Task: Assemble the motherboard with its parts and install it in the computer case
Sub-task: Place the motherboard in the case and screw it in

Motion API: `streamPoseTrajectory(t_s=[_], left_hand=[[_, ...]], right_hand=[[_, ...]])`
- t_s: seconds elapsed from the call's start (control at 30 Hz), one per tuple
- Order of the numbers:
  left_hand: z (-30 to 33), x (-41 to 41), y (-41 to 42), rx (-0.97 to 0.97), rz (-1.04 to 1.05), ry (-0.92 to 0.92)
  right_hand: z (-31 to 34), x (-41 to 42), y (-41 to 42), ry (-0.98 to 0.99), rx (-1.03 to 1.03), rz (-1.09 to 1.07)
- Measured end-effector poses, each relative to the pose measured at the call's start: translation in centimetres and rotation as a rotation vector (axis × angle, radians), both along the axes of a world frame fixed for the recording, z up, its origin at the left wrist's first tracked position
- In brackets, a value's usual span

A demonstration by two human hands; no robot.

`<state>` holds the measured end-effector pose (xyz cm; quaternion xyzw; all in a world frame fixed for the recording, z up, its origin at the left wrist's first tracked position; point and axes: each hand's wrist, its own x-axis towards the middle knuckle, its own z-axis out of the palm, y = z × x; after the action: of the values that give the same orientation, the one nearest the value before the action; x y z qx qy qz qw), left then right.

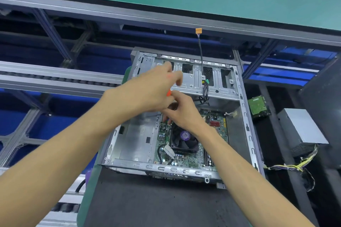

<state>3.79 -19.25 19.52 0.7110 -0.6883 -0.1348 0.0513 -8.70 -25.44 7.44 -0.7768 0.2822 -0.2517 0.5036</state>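
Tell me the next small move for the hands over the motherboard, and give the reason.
Probably bring the orange-handled tool down onto a mounting screw near the board's top-left corner. The motherboard already lies inside the case, the left hand grips the tool's handle above it, and the right hand reaches down beside the fan, seemingly guiding the tip. The tip itself is hidden.
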Motion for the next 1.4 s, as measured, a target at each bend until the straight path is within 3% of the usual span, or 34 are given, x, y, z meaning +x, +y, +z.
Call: streamPoseTrajectory(t_s=[0.1, 0.3, 0.43, 0.63, 0.77, 0.9, 1.07, 1.2, 1.33, 1.4], left_hand=[[-0.5, -0.5, 0.2, -0.061, 0.202, -0.288], [-0.3, 0.2, 0.2, 0.092, -0.064, -0.018], [-0.3, -0.3, 0.4, -0.107, 0.172, -0.335], [0.0, 0.5, 0.3, 0.066, -0.054, -0.013], [-0.3, 0.2, 0.4, -0.049, 0.102, -0.270], [0.0, 0.7, 0.1, 0.078, -0.068, 0.013], [-0.5, 0.3, 0.4, -0.073, 0.149, -0.279], [-0.1, 0.7, 0.2, 0.055, -0.036, 0.011], [-0.4, 0.2, 0.4, -0.069, 0.148, -0.299], [-0.6, 0.3, 0.2, -0.038, 0.119, -0.238]], right_hand=[[0.1, 0.0, 0.2, 0.007, 0.005, -0.013], [0.5, -0.1, 0.5, 0.035, 0.040, -0.007], [0.8, 0.0, 0.6, 0.029, 0.018, -0.012], [0.8, -0.1, 0.7, 0.009, 0.009, -0.019], [0.5, 0.2, 0.7, 0.003, 0.016, -0.028], [0.5, 0.0, 0.7, 0.020, 0.036, -0.018], [0.4, 0.2, 0.7, 0.004, 0.024, -0.023], [0.4, 0.2, 0.6, 0.021, 0.025, -0.032], [0.3, 0.3, 0.6, 0.045, 0.021, -0.032], [0.2, 0.3, 0.6, 0.024, 0.027, -0.028]])
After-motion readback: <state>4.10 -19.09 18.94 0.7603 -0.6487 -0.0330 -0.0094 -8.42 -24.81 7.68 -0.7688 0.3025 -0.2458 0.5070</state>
